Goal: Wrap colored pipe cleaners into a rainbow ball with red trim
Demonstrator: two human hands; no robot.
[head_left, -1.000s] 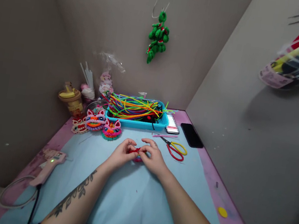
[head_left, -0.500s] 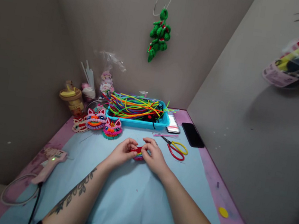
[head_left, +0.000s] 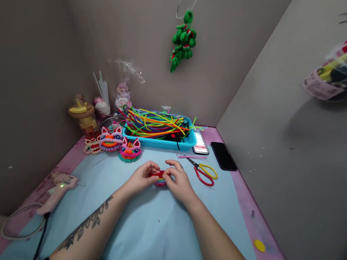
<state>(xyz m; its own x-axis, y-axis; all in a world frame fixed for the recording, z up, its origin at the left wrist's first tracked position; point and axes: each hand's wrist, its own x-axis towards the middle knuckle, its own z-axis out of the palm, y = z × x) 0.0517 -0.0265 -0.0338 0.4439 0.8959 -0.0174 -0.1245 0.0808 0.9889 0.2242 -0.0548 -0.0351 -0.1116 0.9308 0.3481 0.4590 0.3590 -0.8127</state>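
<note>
A small multicoloured fuzzy piece (head_left: 160, 181), red on top with rainbow bands below, is held between both hands above the blue cloth (head_left: 150, 232). My left hand (head_left: 143, 178) grips its left side, the thumb and fingers closed on it. On its right side my right hand (head_left: 179, 181) pinches it, with the index finger raised over the top. The fingers cover both ends of the piece. Scissors (head_left: 202, 173) with one yellow and one red handle lie to the right of my right hand, beside a thin pink strip (head_left: 193, 157).
Behind the hands stands a blue tray (head_left: 158, 144) of coloured pipe cleaners. Three fuzzy animal faces (head_left: 130, 150) sit at the left, above a pink glue gun (head_left: 59, 195) with its cable. A black phone (head_left: 223, 156) lies at the right.
The view has shifted very slightly. Both hands keep hold of the piece in nearly the same place, and its visible bands have tilted a little.
</note>
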